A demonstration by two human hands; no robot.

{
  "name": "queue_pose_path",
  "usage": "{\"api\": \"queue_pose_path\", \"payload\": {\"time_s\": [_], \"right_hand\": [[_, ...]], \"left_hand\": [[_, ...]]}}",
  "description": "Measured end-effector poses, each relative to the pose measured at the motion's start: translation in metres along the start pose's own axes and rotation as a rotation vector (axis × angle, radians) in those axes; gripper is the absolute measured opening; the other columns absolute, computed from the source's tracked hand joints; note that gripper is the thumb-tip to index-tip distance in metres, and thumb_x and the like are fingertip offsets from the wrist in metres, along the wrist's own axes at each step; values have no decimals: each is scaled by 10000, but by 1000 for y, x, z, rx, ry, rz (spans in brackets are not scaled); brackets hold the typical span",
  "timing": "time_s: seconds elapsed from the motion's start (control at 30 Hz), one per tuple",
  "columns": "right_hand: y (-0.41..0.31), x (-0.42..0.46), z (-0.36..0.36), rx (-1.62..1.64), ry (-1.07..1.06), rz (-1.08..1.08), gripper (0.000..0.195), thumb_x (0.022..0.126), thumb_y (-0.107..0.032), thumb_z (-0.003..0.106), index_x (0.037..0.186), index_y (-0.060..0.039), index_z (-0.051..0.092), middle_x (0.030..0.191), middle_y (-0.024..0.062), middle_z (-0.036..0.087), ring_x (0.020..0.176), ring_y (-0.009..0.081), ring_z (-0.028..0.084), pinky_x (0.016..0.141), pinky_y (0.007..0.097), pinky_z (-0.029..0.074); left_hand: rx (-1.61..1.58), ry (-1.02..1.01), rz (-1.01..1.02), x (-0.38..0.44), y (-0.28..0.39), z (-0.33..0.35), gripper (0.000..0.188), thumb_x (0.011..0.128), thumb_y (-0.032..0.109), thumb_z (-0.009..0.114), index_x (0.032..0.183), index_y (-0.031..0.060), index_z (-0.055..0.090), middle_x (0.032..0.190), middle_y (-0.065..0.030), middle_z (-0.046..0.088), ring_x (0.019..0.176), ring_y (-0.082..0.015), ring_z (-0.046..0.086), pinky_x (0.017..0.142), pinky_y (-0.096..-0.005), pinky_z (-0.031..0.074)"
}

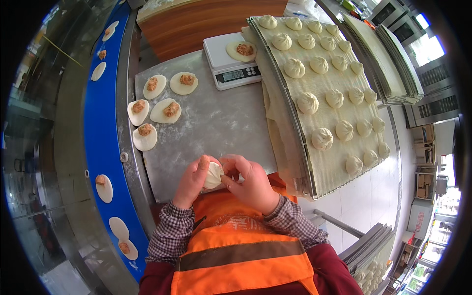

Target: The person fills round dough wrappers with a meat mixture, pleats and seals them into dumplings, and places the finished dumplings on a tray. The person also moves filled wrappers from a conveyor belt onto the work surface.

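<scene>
Cupped in my left hand (192,181) is a pleated dough bun (214,176), gathered almost to a point on its right side. The thumb and fingertips of my right hand (252,184) pinch that gathered edge. Both hands are close to my orange apron, over the near edge of a floured metal table (217,129). At the table's left lie several flat dough rounds with meat filling, such as this dough round (166,110). A filled wrapper (241,51) rests on a white digital scale (232,70) at the back.
On my right, a wire rack tray (295,121) lined with cloth holds rows of pleated buns (319,64). A blue conveyor belt (99,140) carries dough rounds along the left. Stacked trays (383,62) stand far right, and more (368,250) at lower right.
</scene>
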State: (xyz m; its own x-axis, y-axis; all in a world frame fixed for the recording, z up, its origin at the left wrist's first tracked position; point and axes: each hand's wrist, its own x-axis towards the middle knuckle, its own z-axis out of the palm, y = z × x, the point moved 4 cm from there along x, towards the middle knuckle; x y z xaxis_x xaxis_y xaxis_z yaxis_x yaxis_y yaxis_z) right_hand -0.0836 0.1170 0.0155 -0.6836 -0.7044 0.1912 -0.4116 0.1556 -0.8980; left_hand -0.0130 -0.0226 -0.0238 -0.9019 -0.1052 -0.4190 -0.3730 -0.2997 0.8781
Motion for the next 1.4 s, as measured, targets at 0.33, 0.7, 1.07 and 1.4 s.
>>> {"api": "queue_pose_path", "payload": {"time_s": [0.33, 0.7, 1.07, 1.4], "right_hand": [[-14, -2, -4, -189, 28, -313, 164, 732, 13, 666, 879, -13, 599, 798, 122, 635, 688, 303, 623, 599, 361, 512], [-15, -10, -8, -31, -6, -74, 199, 742, -20, 670, 924, -14, 590, 801, 131, 618, 691, 298, 612, 600, 376, 503], [-29, -35, -35, -363, -114, -322, 253, 730, -90, 654, 954, -16, 563, 866, 103, 569, 785, 296, 598, 669, 375, 512], [-31, -84, -95, -426, 158, -142, 403, 711, -147, 703, 1076, -46, 565, 957, 122, 575, 824, 297, 614, 683, 366, 522]], "left_hand": [[66, -65, 113, -7, 6, 6, 584, 916, 610, 437, 991, 48, 574, 796, -17, 582, 661, -94, 562, 527, -226, 440], [-300, 40, -93, 7, -21, 24, 515, 958, 545, 406, 905, 58, 565, 707, -23, 574, 548, -101, 555, 424, -234, 438], [-649, -455, -436, 13, -37, 54, 552, 951, 580, 381, 934, 65, 581, 744, -23, 600, 574, -115, 576, 429, -248, 452], [-388, -251, -22, 15, -21, 138, 459, 1004, 448, 367, 1005, 35, 568, 857, -51, 615, 772, -129, 608, 660, -256, 517]]}}
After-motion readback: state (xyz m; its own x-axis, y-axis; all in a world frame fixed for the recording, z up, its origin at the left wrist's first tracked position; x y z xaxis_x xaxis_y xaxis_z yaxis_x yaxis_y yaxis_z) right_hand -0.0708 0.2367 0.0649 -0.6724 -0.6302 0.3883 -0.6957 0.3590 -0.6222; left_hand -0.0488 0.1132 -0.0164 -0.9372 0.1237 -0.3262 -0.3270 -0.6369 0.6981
